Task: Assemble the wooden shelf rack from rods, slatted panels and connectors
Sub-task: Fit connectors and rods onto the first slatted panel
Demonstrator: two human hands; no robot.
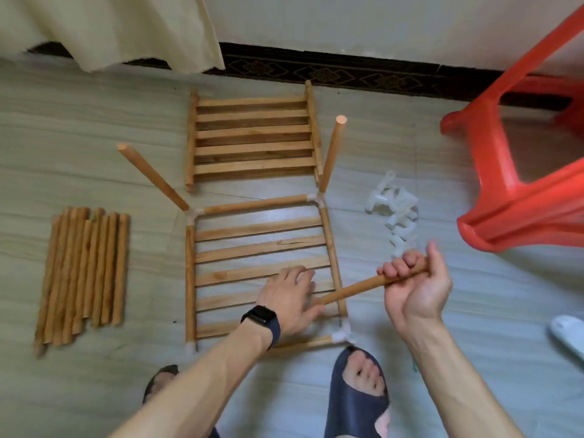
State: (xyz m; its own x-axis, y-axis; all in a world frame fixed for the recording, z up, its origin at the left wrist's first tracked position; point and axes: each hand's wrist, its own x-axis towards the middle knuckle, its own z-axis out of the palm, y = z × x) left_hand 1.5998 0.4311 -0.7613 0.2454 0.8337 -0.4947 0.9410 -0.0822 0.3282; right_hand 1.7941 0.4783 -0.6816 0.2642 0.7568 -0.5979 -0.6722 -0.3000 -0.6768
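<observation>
- Panel (262,248) framed; two uprights (331,153) are in at its far corners.
- Our left hand (290,298) lies flat on it; right hand (414,279) grips a rod (357,287) over its near right edge.
- We judge unused: second panel (252,137) beyond, spare rods (83,273) left, connectors (395,203) right.

Red stool (518,184) crowding right side

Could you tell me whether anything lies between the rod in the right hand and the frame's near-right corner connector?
Nothing visible does. The right hand grips the rod; the connector sits uncovered, and the left hand rests on the slatted panel beside it, not over it.
</observation>
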